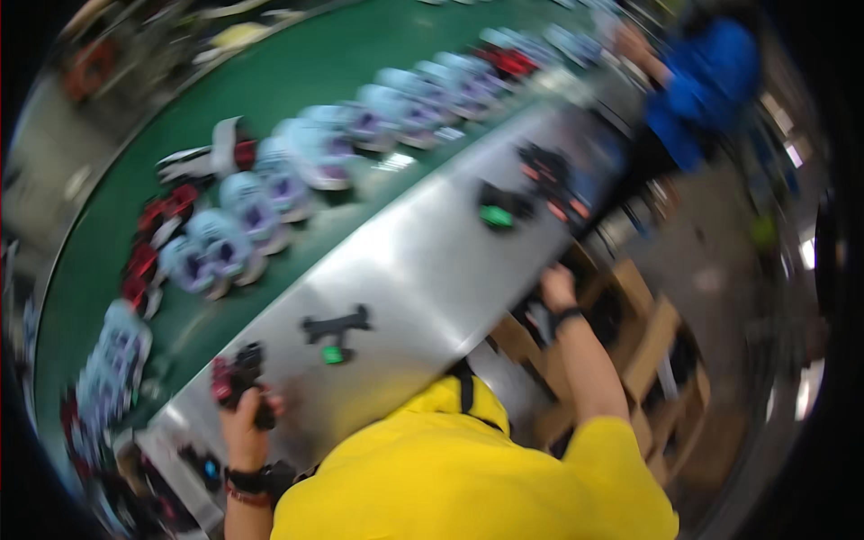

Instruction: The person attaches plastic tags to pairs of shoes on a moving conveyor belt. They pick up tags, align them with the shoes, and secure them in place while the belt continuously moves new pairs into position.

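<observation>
Near left, your left hand grips a black-and-red object; right hand, grip unclear.
Probably light, stiff; hold its black body.

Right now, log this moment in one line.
left hand: holding black-and-red object; right hand: near cardboard dividers; green surface: blue shoes

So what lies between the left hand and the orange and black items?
In the head view, a black T-shaped piece with green, then another black and green piece.
</observation>
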Available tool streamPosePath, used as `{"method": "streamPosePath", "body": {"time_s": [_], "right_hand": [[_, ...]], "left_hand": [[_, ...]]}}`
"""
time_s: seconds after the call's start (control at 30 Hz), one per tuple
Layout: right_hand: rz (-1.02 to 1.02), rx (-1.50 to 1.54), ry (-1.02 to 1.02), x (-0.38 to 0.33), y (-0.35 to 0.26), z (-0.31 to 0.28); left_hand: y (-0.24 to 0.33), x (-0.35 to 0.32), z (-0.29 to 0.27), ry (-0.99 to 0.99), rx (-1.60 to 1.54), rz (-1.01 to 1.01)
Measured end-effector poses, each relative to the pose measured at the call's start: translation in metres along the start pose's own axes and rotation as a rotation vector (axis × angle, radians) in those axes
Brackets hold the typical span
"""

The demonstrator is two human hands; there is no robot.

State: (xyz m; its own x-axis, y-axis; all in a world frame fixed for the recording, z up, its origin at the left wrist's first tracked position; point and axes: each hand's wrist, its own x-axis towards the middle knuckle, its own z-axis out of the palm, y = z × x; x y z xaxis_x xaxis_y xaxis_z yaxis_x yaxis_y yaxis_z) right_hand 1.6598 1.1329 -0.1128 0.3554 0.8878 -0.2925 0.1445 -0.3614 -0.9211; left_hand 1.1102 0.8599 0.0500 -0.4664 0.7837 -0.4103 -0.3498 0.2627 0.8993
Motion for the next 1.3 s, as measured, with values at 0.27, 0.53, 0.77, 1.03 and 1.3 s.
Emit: {"method": "streamPosePath", "body": {"time_s": [0.27,0.53,0.77,1.03,1.3], "right_hand": [[-0.417,-0.220,-0.905,-0.230,-0.220,0.168],[-0.198,-0.084,-1.533,-0.313,-0.185,0.332],[-0.771,-0.888,-1.502,-0.317,-0.211,0.371],[-1.243,-0.812,-1.364,-0.301,-0.210,0.384],[-0.351,-0.839,-1.824,-0.338,-0.304,0.493]], "left_hand": [[-0.005,-0.001,0.028,0.163,-0.100,0.103],[-0.017,0.002,0.025,0.112,0.442,0.497],[0.069,-0.005,-0.092,-0.012,0.782,0.106],[0.115,0.164,-0.214,0.360,1.153,0.596],[0.113,0.205,-0.240,0.150,1.268,0.465]]}}
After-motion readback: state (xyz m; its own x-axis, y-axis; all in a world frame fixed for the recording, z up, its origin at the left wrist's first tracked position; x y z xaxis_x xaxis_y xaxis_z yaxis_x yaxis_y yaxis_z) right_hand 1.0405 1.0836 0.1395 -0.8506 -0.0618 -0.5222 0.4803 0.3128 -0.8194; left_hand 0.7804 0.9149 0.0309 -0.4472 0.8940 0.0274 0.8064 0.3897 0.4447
